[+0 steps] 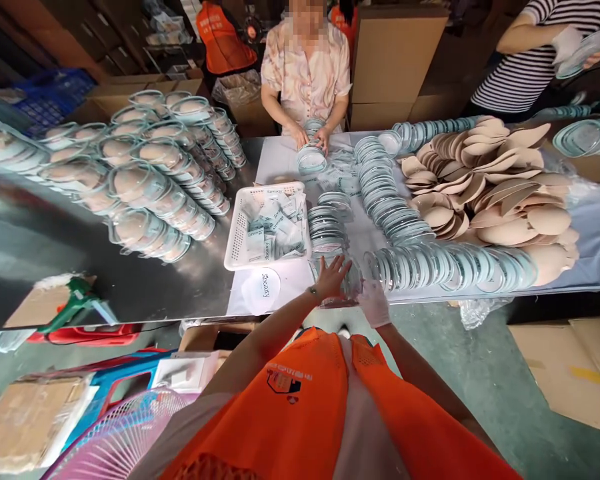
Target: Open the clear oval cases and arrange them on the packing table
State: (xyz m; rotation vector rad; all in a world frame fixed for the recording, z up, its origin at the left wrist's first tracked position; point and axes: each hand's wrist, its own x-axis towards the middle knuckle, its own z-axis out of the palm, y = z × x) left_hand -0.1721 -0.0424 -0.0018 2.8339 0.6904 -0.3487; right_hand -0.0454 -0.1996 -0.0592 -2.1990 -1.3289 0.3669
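My bare left hand has its fingers spread over clear round plastic cases at the table's near edge. My right hand, in a white glove, is closed at the rim of a clear plastic case between my two hands. A row of nested clear cases runs rightward beside the glove. Beyond my left fingers stands a stack of clear cases. To the left, a white basket holds printed sachets. A white printed disc lies in front of the basket.
Beige moulded pads are heaped at right. Several stacks of filled cases stand at left. A person across the table handles clear cases. A green glue gun lies near the left edge; a pink fan stands below.
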